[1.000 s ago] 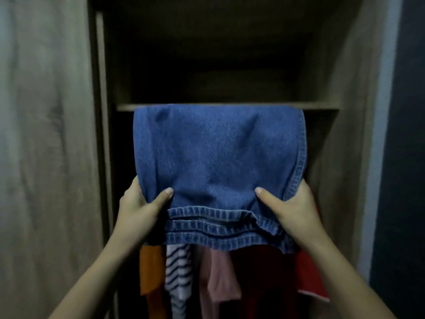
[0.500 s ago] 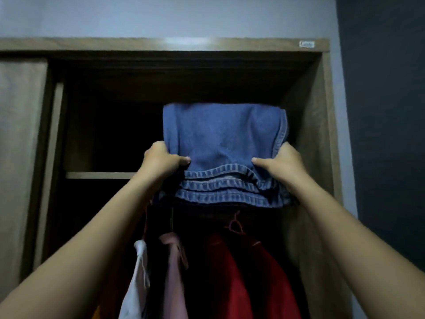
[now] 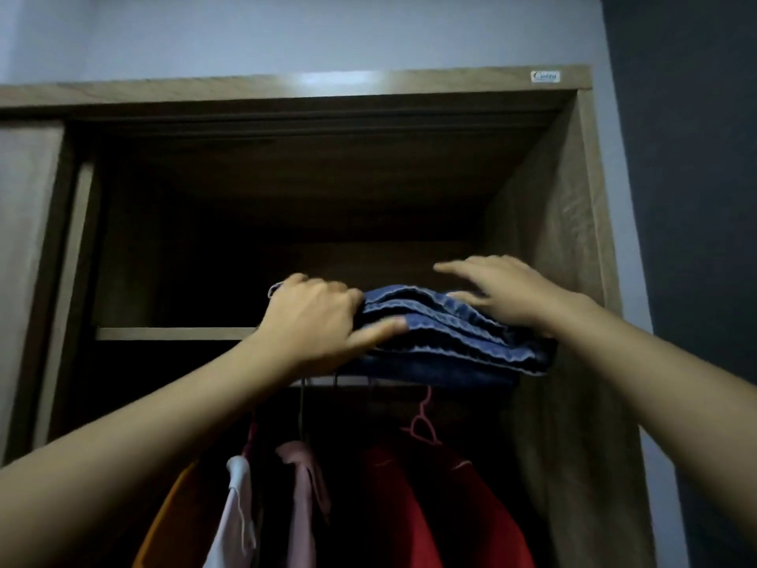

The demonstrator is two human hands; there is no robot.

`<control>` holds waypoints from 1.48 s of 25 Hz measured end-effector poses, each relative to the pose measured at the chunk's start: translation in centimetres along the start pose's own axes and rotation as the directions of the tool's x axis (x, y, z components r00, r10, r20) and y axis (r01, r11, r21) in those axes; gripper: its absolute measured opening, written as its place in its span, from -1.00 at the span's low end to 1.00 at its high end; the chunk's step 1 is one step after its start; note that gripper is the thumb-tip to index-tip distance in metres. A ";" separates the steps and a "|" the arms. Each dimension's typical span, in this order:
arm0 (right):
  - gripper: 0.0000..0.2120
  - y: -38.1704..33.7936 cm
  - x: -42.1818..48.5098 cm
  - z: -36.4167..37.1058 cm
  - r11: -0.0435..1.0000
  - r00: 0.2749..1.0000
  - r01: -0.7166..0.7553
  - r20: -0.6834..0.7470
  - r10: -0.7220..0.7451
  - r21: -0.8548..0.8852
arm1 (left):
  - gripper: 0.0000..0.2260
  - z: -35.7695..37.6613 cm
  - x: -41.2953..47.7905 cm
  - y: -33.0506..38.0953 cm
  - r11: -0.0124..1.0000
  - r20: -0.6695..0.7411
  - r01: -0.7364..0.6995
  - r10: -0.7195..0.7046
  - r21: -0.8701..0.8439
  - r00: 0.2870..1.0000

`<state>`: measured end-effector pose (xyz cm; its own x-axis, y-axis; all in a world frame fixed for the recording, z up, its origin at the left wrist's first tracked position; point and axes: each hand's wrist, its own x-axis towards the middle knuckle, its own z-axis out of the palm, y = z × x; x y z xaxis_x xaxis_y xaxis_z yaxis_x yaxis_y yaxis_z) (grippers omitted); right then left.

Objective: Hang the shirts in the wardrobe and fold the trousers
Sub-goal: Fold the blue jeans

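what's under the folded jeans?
The folded jeans rest on the wardrobe shelf. Below it hang shirts on hangers. The rail is hidden.

Upper wardrobe shelf [image 3: 172, 333] — folded blue jeans [image 3: 458, 338] on its right front edge.

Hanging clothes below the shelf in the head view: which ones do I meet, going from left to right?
Orange garment → white garment → pink garment → red garment, the last under a pink hanger.
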<state>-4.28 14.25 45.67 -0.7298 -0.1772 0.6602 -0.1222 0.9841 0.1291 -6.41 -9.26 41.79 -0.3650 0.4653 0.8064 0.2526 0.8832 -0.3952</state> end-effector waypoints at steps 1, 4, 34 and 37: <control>-0.42 -1.1 -0.8 -0.5 0.993 0.994 0.072 0.071 -0.079 0.089 | -0.14 0.3 -1.1 -0.3 0.997 -0.008 -0.071 0.071 0.036 0.997; -0.10 -3.9 -3.5 -1.0 0.960 0.950 0.237 0.170 -0.262 0.151 | -0.14 1.4 -2.3 -2.8 0.941 -0.036 -0.263 0.277 0.215 0.960; -0.07 1.5 -2.9 0.1 0.967 0.932 0.025 0.357 0.069 -0.254 | -0.21 4.7 1.7 -1.9 0.990 0.243 -0.098 0.119 -0.098 0.963; -0.09 -0.5 -5.2 0.8 0.979 0.985 0.108 0.155 -0.082 -0.173 | -0.15 4.7 -1.9 -2.5 0.988 0.206 -0.092 0.116 -0.124 0.972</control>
<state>-1.02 14.70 41.58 -0.8130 -0.2527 0.5246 -0.0821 0.9417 0.3263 -10.56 -12.03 39.19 -0.5102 0.5669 0.6468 0.3944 0.8225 -0.4098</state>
